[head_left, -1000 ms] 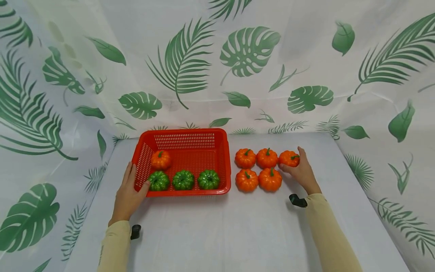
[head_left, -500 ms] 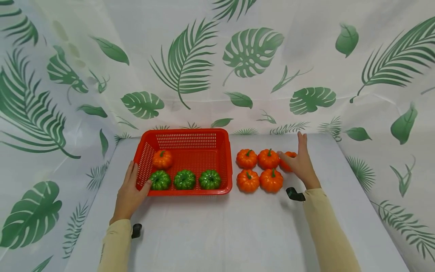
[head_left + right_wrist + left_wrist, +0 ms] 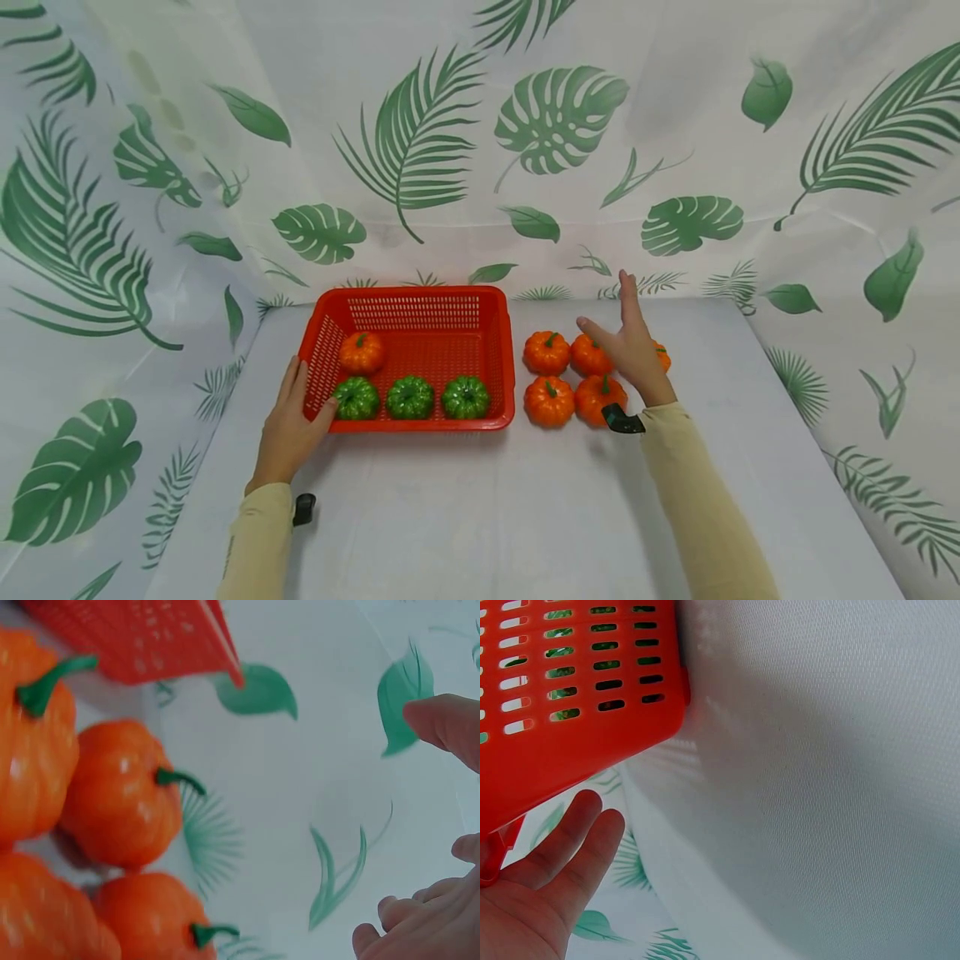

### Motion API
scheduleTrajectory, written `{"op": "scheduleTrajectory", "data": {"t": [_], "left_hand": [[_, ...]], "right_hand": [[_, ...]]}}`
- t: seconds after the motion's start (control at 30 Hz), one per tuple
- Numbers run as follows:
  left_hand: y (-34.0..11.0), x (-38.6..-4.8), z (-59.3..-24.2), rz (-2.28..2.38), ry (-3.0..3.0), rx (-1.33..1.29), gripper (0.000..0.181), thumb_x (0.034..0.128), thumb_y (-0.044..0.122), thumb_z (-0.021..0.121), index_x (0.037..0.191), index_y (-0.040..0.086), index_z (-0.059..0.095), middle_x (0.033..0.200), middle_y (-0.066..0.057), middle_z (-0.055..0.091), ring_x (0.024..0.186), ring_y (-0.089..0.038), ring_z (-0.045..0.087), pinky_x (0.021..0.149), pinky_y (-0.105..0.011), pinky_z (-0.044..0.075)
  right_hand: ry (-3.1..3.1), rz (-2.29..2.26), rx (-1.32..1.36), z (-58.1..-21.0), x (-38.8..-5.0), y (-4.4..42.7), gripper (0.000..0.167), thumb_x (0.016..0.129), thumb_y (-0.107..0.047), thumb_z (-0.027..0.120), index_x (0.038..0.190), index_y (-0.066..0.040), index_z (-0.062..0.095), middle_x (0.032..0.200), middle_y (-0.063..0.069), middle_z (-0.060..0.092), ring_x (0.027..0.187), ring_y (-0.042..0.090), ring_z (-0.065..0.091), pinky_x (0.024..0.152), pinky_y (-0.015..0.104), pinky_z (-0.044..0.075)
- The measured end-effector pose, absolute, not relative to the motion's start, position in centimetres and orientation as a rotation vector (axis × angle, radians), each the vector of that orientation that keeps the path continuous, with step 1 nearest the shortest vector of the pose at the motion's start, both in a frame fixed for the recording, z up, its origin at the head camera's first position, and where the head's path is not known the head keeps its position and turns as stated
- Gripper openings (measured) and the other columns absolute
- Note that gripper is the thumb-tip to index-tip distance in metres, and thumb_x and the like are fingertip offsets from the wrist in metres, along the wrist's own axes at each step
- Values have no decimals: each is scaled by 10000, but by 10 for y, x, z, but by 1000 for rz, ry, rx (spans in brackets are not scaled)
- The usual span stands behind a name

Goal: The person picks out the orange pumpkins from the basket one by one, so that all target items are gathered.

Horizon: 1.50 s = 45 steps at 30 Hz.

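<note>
A red plastic basket [image 3: 491,417] holds an orange toy pumpkin [image 3: 362,353] and a front row of 3 green toy pumpkins [image 3: 410,397]. My left hand [image 3: 288,437] rests at its front left corner, thumb at the rim. In the left wrist view two fingers [image 3: 581,859] lie straight beside the slotted wall; the thumb is hidden. Right of the basket sit several orange pumpkins [image 3: 550,402] in two rows. Above them my right hand [image 3: 628,346] is spread, holding nothing. It partly covers the back right pumpkin [image 3: 663,356].
White cloth covers the table [image 3: 480,517], and a leaf-printed sheet [image 3: 450,150] hangs behind and at both sides. A black wrist-worn piece [image 3: 624,419] juts from the right sleeve, with a similar one [image 3: 303,508] at the left.
My right hand has let go of the back right orange pumpkin, lifted and moved left over the others. My left hand has stayed at the basket corner.
</note>
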State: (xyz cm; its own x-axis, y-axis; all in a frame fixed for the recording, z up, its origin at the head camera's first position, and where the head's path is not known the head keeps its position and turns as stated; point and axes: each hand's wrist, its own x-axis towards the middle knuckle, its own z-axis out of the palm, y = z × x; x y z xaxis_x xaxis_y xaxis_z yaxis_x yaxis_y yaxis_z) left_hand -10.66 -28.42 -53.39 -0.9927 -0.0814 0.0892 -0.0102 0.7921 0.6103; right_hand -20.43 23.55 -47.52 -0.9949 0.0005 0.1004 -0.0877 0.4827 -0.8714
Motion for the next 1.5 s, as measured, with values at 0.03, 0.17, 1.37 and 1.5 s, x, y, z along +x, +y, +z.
{"op": "scheduleTrajectory", "data": {"t": [0.03,0.17,1.37,1.5], "left_hand": [[-284,-107,-534,-977,-2869,76,859,1071,382,600,1718,40,150,1796,-113,81,1511,-532,339,1156,-711,339],[-284,-107,-534,-973,-2868,76,856,1070,378,600,1716,35,157,1795,-118,87,1514,-531,334,1157,-712,337],[-285,-109,-538,-997,-2849,78,859,1054,368,619,1713,32,182,1794,-109,104,1526,-502,337,1162,-687,352],[-285,-109,-536,-1010,-2848,79,856,1053,367,618,1709,22,190,1791,-121,114,1528,-498,335,1163,-686,352]], "right_hand": [[-2625,1567,88,-474,-205,231,1047,1017,-381,724,1745,-260,-18,1793,23,-111,1641,364,25,1237,712,102],[-2604,1629,141,-470,-206,215,1028,1025,-358,720,1746,-262,-7,1800,0,-50,1642,338,68,1237,699,153],[-2573,1884,553,-457,-224,87,715,1052,-356,681,1669,-143,389,1656,144,434,1513,391,421,1153,622,419],[-2580,1855,610,-459,-225,74,709,1050,-362,685,1665,-147,406,1660,123,427,1485,384,455,1165,610,410]]}}
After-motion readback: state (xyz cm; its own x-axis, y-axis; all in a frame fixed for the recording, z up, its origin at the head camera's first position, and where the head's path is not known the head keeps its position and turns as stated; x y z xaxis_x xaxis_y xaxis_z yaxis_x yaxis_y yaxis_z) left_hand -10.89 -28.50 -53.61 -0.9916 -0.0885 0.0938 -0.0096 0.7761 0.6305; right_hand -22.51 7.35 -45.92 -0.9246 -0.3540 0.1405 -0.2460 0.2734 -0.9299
